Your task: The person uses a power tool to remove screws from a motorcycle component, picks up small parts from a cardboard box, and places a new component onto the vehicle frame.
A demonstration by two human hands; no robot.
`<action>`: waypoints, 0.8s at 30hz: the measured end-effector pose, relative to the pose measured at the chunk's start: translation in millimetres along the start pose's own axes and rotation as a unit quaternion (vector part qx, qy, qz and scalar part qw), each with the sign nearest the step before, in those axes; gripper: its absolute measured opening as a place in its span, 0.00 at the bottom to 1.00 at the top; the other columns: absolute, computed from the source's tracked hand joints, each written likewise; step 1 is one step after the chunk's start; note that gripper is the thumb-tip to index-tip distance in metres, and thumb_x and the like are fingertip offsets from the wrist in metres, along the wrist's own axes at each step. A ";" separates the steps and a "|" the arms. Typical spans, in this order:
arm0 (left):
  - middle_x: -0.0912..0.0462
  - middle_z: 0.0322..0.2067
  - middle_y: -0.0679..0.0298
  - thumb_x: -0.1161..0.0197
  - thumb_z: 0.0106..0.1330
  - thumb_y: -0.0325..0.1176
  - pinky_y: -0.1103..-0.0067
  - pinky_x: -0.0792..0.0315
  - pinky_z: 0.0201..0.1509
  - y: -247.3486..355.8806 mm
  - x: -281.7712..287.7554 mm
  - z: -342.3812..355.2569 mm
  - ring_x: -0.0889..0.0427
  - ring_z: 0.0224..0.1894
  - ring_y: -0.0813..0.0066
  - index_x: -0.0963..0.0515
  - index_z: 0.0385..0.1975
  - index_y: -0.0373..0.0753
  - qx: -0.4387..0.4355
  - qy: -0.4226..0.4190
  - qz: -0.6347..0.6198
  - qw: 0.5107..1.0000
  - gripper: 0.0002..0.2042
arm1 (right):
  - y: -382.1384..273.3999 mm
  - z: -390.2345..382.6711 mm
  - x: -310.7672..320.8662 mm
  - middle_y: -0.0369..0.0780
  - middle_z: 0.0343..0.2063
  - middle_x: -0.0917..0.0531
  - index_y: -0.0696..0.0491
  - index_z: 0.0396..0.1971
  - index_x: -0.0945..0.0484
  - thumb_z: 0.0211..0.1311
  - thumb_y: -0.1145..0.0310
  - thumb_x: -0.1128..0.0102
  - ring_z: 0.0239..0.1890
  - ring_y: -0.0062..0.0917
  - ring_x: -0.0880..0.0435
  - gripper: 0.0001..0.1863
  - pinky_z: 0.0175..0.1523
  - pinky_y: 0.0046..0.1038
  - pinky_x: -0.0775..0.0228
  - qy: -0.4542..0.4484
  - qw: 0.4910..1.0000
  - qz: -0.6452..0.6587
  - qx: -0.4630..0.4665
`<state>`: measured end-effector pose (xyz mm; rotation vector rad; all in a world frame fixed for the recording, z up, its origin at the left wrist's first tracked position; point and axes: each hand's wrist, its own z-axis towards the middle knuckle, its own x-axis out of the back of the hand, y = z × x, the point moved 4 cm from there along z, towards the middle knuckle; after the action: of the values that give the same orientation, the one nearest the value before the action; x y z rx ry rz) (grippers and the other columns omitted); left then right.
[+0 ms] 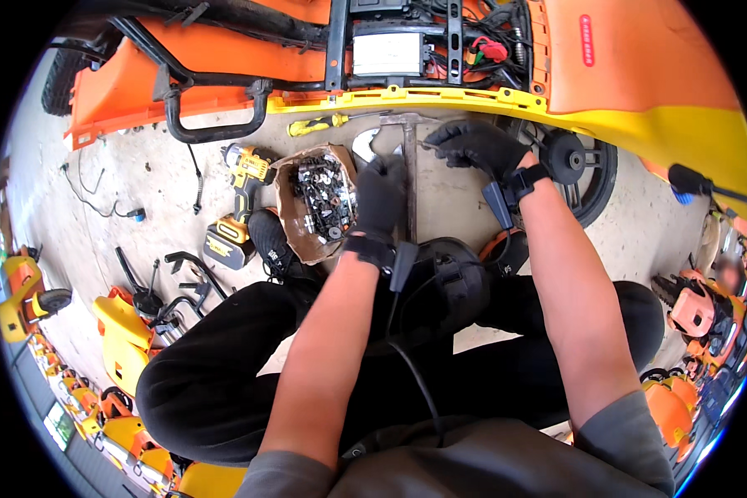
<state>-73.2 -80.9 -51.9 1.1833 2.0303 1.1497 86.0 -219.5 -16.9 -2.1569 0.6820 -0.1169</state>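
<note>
My left hand (380, 199), in a black glove, is closed beside the cardboard box, fingers curled round a silver open-jawed wrench (363, 144). The wrench's jaw sticks out past the fingertips; its handle is hidden. Just right of that hand lies a hammer (411, 187), its head toward the scooter. My right hand (477, 149), also gloved, hovers near the scooter's yellow edge with fingers pressed together, pointing left. Whatever is between its fingertips is too small to name. The box (286, 203) holds many loose bolts and small metal fittings (324, 195).
An orange and yellow scooter body (631, 58) with a black frame and exposed wiring lies across the far side. A yellow cordless drill (245, 178) and a yellow-handled screwdriver (317, 125) rest on the floor. A black wheel (598, 178) lies right. Black metal parts (195, 282) lie left.
</note>
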 end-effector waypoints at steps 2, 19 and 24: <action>0.17 0.40 0.57 0.43 0.69 0.26 0.73 0.18 0.44 34.4 13.5 0.4 0.15 0.38 0.68 0.24 0.49 0.33 0.044 -0.039 -0.210 0.976 0.11 | -31.0 -8.1 -15.6 0.30 0.32 0.18 0.54 0.45 0.17 0.59 0.69 0.38 0.33 0.13 0.23 0.14 0.39 0.17 0.30 0.000 0.999 0.014 0.034; 0.20 0.39 0.57 0.42 0.70 0.29 0.75 0.21 0.49 132.0 41.5 -67.3 0.17 0.41 0.69 0.26 0.48 0.32 -0.147 -0.136 -0.225 0.954 0.11 | -152.2 -108.8 -90.8 0.29 0.26 0.21 0.51 0.57 0.23 0.63 0.71 0.45 0.24 0.09 0.27 0.21 0.32 0.16 0.32 0.038 0.969 0.028 0.243; 0.20 0.38 0.59 0.41 0.69 0.29 0.80 0.20 0.42 150.3 26.1 -106.1 0.18 0.38 0.76 0.22 0.44 0.31 -0.169 -0.128 -0.160 0.964 0.10 | -180.1 -138.8 -116.5 0.27 0.25 0.21 0.50 0.51 0.18 0.61 0.73 0.48 0.23 0.08 0.30 0.18 0.30 0.12 0.36 0.059 0.965 -0.106 0.231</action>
<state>-101.1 -62.6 130.9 0.7590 1.6712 1.0655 21.5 -169.7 225.2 -1.7709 0.4335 -0.4754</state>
